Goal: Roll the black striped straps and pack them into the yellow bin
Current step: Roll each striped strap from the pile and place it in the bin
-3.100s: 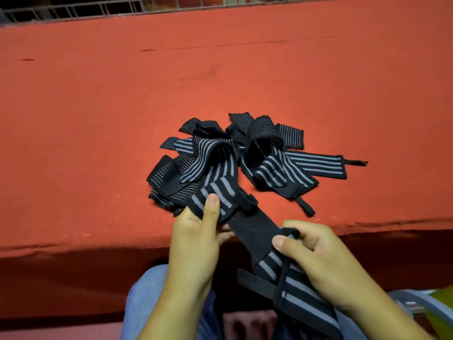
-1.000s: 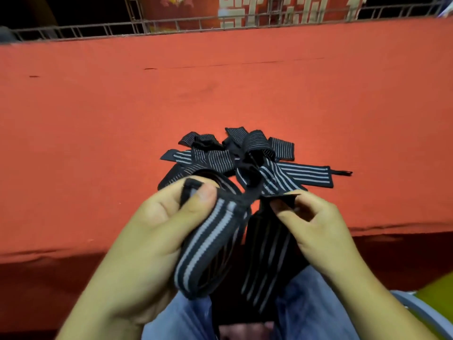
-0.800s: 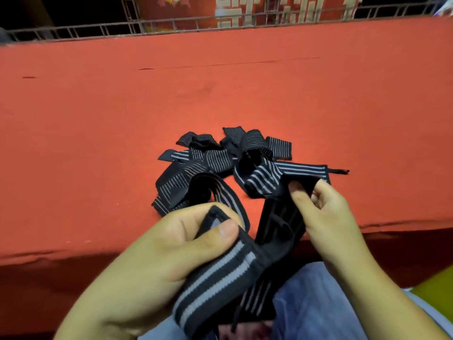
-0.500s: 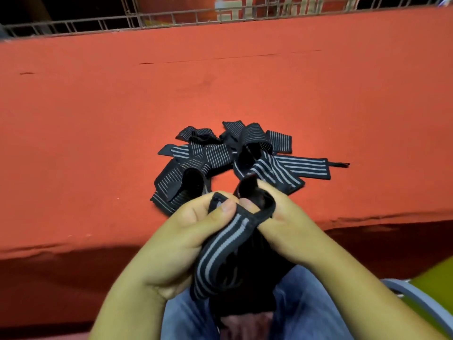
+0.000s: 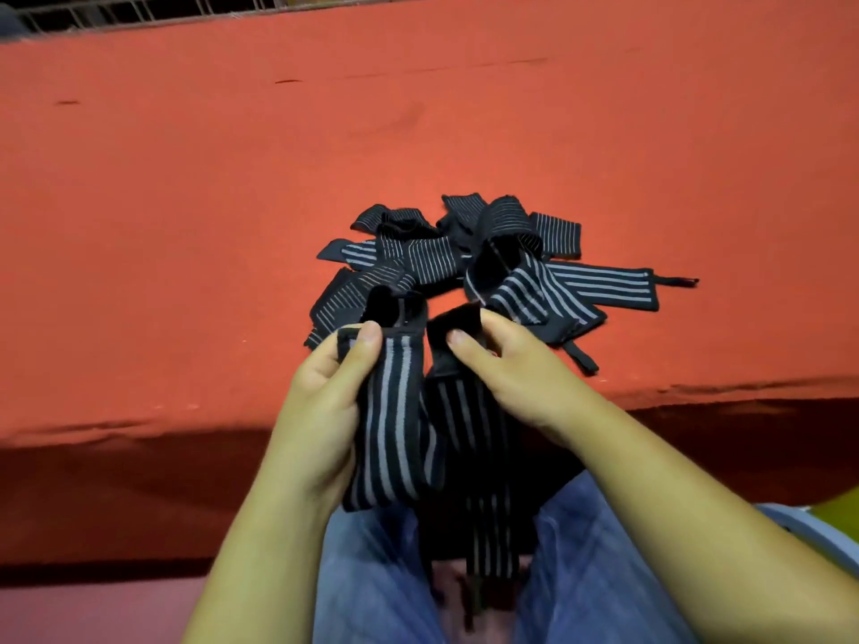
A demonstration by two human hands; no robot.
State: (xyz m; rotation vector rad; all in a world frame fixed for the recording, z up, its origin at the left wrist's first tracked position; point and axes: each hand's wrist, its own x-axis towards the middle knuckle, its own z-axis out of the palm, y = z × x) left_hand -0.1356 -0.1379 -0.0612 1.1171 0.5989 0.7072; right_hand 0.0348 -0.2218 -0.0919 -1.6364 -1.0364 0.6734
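Note:
I hold one black strap with grey stripes (image 5: 395,425) over my lap, just in front of the table edge. My left hand (image 5: 325,402) grips its striped upper part, thumb on top. My right hand (image 5: 506,369) pinches the strap's plain black end (image 5: 453,320) between thumb and fingers. The rest of the strap hangs down between my knees. A loose pile of several striped straps (image 5: 469,267) lies on the red table just beyond my hands. A sliver of the yellow bin (image 5: 832,518) shows at the lower right edge.
The red cloth-covered table (image 5: 232,202) stretches wide on all sides of the pile. A metal railing (image 5: 139,11) runs along its far edge. A pale chair or bin rim (image 5: 809,527) sits beside my right forearm. My jeans fill the bottom.
The strap came off the pile and over my lap. My hands, pressed together half a second ago, have parted slightly, the left holding the striped part and the right the black end.

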